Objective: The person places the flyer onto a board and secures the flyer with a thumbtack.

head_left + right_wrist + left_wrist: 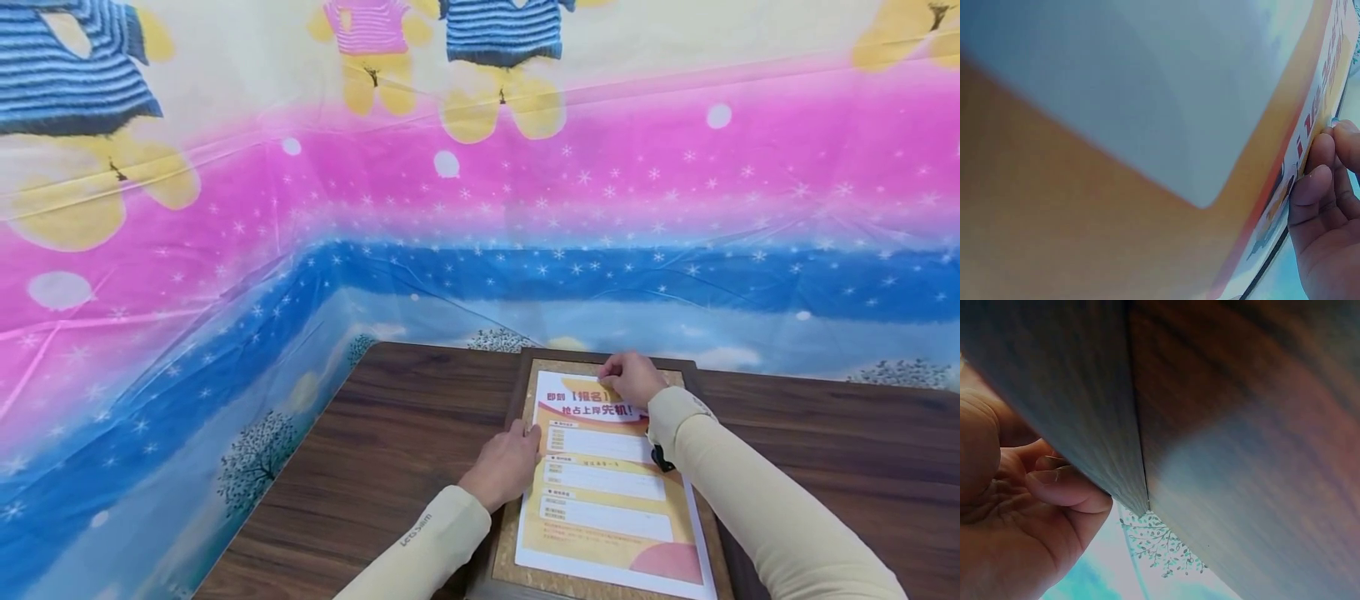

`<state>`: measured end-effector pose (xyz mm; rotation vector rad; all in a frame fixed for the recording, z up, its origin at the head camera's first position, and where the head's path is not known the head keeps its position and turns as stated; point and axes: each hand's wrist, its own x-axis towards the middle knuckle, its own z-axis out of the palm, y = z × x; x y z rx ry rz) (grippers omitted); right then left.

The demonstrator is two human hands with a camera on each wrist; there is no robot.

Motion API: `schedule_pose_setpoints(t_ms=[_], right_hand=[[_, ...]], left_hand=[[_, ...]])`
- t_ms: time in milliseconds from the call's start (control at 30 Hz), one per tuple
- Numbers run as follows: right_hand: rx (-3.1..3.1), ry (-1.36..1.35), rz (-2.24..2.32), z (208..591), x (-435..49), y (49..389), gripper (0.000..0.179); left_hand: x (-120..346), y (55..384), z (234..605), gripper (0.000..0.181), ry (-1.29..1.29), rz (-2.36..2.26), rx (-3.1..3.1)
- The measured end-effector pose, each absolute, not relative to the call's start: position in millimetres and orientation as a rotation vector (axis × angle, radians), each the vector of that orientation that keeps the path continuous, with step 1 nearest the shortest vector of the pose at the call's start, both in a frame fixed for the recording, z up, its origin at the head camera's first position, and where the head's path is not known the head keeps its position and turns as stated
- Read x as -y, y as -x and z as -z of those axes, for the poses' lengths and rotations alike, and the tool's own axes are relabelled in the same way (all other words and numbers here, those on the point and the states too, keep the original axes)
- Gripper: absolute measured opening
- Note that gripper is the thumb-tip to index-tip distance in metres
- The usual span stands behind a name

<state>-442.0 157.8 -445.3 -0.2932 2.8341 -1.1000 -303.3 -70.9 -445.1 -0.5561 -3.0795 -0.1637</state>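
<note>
A wood-framed cork board (506,550) lies on the dark wooden table, with a printed poster (611,487) in yellow, white and red over its cork. My left hand (504,465) grips the frame's left side, thumb by the poster's edge. In the left wrist view, curled fingers (1063,484) press against the outer side of the frame (1072,394). My right hand (633,381) is at the poster's top, over the heading. Its thumb and fingers pinch a small pale pin-like piece (1335,121) against the paper, mostly hidden by the fingertips.
The dark wooden table (360,467) reaches out on both sides of the board. Behind it and to the left hangs a printed cloth (525,192) with bears, snowflakes and trees, coming down to the table's edge.
</note>
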Motion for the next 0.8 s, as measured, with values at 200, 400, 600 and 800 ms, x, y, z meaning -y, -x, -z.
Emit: schedule_pose_setpoints(t_ms=[200, 400, 600, 800], right_hand=[[-2.824, 0.279, 1.085, 444.4, -156.3, 443.2, 0.007], [-2.824, 0.239, 1.077, 445.0, -155.1, 444.3, 0.006], [-2.813, 0.183, 1.068, 443.5, -153.4, 446.0, 0.009], [-2.801, 0.117, 1.049, 441.9, -151.4, 449.2, 0.012]], left_hand=[[71.5, 303.6, 445.6, 0.043, 0.552, 0.192, 3.089], [72.2, 303.0, 446.4, 0.042, 0.571, 0.175, 3.063], [72.9, 302.4, 445.2, 0.042, 0.584, 0.169, 3.047], [72.6, 301.6, 444.4, 0.041, 0.571, 0.195, 3.058]])
